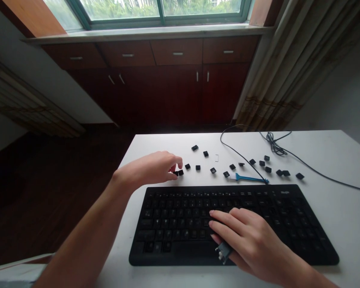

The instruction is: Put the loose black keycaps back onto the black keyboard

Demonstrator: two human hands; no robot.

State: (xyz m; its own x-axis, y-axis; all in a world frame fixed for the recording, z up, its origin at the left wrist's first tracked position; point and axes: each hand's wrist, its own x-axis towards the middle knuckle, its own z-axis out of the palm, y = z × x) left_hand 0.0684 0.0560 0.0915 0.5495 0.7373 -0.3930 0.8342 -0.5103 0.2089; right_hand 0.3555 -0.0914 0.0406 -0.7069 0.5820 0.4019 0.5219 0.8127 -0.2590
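A black keyboard (288, 216) lies on the white table (333, 160), with several keycaps pulled off. My left hand (151, 168) reaches past the keyboard's far left corner, its fingertips pinched on a loose black keycap (177, 173). My right hand (249, 236) rests on the keyboard's middle keys with the fingers stretched forward. A small grey keycap puller (223, 251) is tucked under them. Several more black keycaps (267, 166) lie scattered beyond the keyboard.
A small blue cleaning brush (249, 178) lies just beyond the keyboard's far edge. The keyboard's black cable (276, 149) loops across the table's back right. Dark wooden cabinets (174, 80) stand under the window, and a curtain (300, 60) hangs at the right.
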